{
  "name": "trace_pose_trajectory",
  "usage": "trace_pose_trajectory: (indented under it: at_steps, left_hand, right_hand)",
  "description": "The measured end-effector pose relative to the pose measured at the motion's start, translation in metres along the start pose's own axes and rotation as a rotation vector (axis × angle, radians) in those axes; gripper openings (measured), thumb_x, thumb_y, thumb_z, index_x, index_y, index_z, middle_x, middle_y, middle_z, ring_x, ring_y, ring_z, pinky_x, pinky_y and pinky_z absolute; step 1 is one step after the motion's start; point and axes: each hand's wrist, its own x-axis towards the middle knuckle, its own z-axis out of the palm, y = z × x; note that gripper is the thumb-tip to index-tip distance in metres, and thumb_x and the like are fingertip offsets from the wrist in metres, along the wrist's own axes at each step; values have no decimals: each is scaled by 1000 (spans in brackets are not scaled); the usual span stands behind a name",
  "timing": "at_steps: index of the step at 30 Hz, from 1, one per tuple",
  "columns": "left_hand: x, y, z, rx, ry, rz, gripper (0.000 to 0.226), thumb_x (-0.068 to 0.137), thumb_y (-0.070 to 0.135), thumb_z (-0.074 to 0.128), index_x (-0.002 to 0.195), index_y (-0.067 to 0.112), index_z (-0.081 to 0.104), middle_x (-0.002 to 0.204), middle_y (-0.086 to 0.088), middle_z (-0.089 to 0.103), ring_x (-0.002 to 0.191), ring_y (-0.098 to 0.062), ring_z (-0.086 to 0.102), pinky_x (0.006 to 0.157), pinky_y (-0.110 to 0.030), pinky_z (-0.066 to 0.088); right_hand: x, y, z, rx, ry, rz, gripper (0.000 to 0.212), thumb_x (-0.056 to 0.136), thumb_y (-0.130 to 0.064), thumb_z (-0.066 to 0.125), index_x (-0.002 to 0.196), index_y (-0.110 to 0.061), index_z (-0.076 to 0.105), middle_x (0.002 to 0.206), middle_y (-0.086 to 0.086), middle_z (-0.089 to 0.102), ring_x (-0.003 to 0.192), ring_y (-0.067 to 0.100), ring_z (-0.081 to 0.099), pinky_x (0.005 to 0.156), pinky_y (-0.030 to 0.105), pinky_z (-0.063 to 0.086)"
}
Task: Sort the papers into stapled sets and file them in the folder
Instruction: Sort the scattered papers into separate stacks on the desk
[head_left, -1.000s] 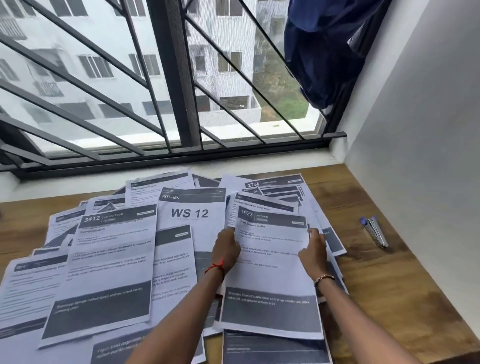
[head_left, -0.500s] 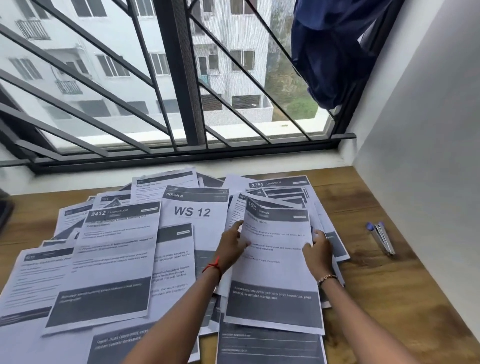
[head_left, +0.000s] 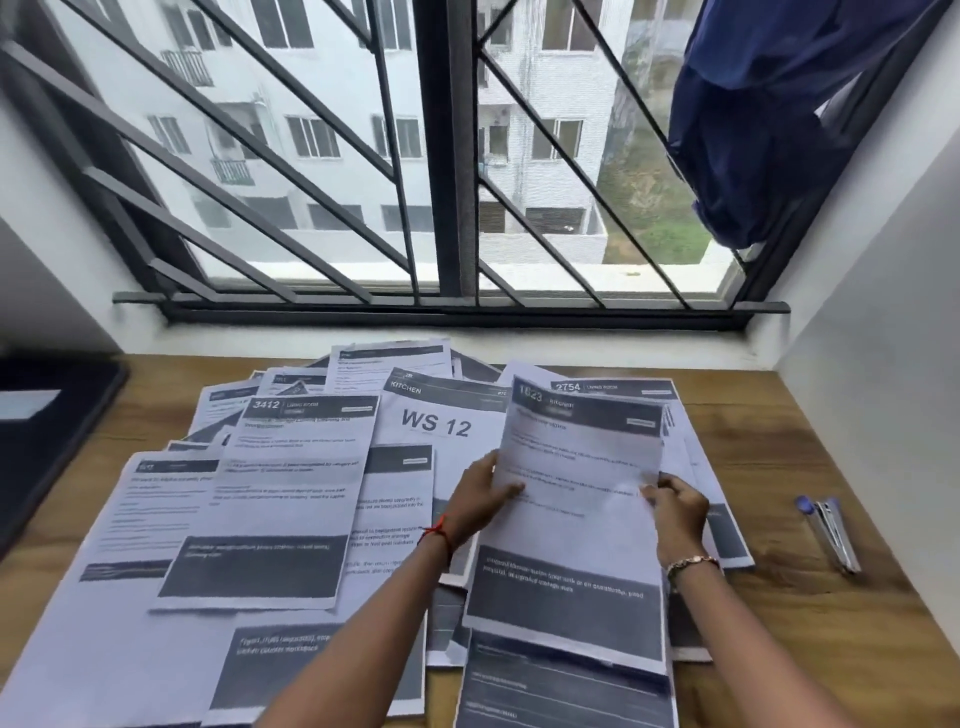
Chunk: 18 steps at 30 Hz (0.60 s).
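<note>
The held sheet (head_left: 576, 499) lies on the right part of the paper spread (head_left: 171, 597), long axis running from the person toward the window. Its dark header band is at the far end and a dark block of text at the near end. The far half is raised and bowed off the pile; the near edge rests on the sheets below. The left hand (head_left: 480, 501) grips the sheet's left edge at about mid-length, thumb on top and fingers beneath. The right hand (head_left: 678, 512) pinches the right edge at about the same height, so the sheet spans between the two. Just left of it is the sheet marked WS 12 (head_left: 441, 421), partly covered by it. Farther left is the sheet headed 3412 (head_left: 280, 499), and behind its far right corner the one headed 2754 (head_left: 613, 387). The papers overlap across most of the wooden table (head_left: 779, 431), reaching nearly to the sill. Bare wood shows to the right — there the stapler (head_left: 831, 530) lies well apart from the papers, pointing roughly toward the window, near the white wall (head_left: 883, 364) that bounds the table. A dark folder (head_left: 47, 431) lies at the left edge of the table, apart from the spread. Beyond the sill stands the window grille (head_left: 452, 156), with a blue cloth (head_left: 769, 119) hanging at its upper right.
</note>
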Motion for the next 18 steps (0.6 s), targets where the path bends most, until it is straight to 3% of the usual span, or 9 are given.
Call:
trace_pose_trajectory:
  at_steps: [3, 5, 8, 11, 14, 18]
  left_hand:
    - [-3, -5, -10, -96, 33, -56, 54, 65, 44, 66, 113, 20, 56, 116, -7, 65, 104, -22, 63, 90, -41, 52]
    - [-5, -10, -17, -97, 66, -67, 46, 69, 33, 65, 113, 21, 56, 116, -6, 65, 104, -22, 63, 91, -42, 52]
    - [-10, -13, -30, -98, 125, -77, 42, 71, 25, 63, 112, 20, 57, 113, -6, 66, 102, -22, 64, 88, -40, 53]
    - [-13, -14, -47, -99, 189, -103, 38, 78, 14, 65, 116, 15, 58, 112, -7, 66, 94, -16, 64, 76, -23, 54]
    - [-13, -18, -66, -102, 256, -147, 34, 84, -3, 59, 114, 13, 58, 107, -10, 66, 85, -16, 62, 64, -13, 51]
    - [-17, -25, -87, -59, 290, -154, 32, 84, -6, 57, 114, 5, 61, 107, -8, 65, 92, -20, 63, 72, -17, 52]
  right_hand:
    - [0, 0, 11, 24, -27, 33, 23, 80, 14, 53, 95, 2, 65, 76, -1, 55, 64, 12, 46, 41, 5, 37]
    - [-3, 0, 19, 30, -49, 39, 25, 81, 13, 53, 99, 1, 65, 85, 5, 59, 66, 13, 50, 43, 4, 39]
    - [-9, -2, 35, 21, -95, 28, 24, 82, 12, 54, 102, 4, 64, 83, 3, 60, 68, 14, 52, 46, 4, 41]
    - [-14, -6, 56, -27, -146, 1, 20, 81, 11, 56, 98, 8, 65, 88, 7, 61, 73, 17, 53, 47, 8, 42]
    - [-20, -9, 77, -63, -177, -30, 16, 79, 11, 57, 92, 7, 66, 82, 8, 60, 61, 11, 49, 43, 6, 39]
    - [-27, -9, 101, -92, -212, -33, 14, 80, 8, 59, 86, -2, 65, 72, 2, 59, 65, 14, 51, 47, 8, 41]
